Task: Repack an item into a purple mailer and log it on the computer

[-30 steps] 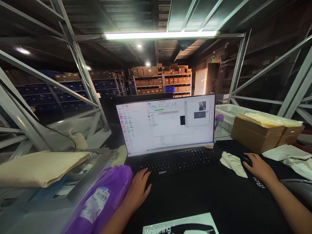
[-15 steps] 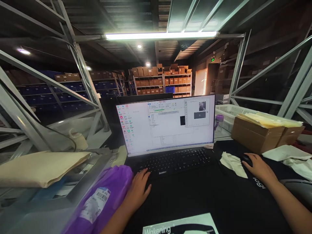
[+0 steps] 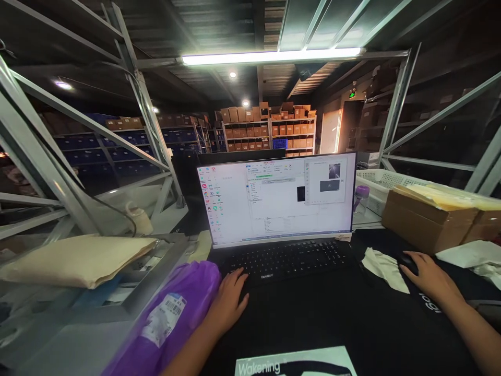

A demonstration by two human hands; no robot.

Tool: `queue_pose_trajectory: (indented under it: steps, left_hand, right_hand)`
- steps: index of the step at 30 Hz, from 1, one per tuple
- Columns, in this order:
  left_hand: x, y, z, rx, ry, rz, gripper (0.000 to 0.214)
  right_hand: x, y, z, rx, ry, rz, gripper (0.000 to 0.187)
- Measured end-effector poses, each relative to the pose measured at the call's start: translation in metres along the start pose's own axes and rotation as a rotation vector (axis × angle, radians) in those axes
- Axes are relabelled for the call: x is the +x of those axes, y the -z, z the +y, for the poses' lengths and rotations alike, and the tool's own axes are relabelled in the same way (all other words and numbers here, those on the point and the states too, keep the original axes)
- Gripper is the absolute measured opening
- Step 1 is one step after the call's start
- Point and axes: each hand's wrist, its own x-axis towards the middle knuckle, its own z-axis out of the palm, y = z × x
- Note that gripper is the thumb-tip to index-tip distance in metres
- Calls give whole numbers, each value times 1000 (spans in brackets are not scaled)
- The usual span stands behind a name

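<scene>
My left hand [image 3: 230,300] lies with its fingers stretched and apart at the left front edge of a black keyboard [image 3: 291,259]. A purple plastic parcel [image 3: 191,287] with a barcode label rests right beside that hand and forearm. On the dark desk mat at the right, my right hand [image 3: 434,279] curves over a black computer mouse [image 3: 409,263], which its fingers partly cover. Behind the keyboard stands a lit monitor [image 3: 274,214] with several windows and icons on screen. A crumpled pale cloth or paper [image 3: 384,269] lies just left of the mouse.
A cream padded envelope [image 3: 78,258] lies on a grey tray at the left. To the right are an open cardboard box [image 3: 426,222], a white perforated basket [image 3: 376,180] and a purple-capped bottle [image 3: 361,198]. A printed "Wakening" sheet [image 3: 297,360] lies in front.
The view has turned slightly left, so everything appears shifted a little to the right. Both hands keep their places at the keyboard and on the mouse.
</scene>
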Motion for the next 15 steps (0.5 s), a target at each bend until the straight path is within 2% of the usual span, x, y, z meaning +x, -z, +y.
queue_pose_trajectory:
  steps: [9,15]
  left_hand:
    - [1,2,2,2,2,-4,46]
    - [-3,-2,1,-9,1,24,47]
  right_hand:
    - [0,13,-17,24,-56,-42,50]
    - [-1,6,-2,-12,-44,-12,50]
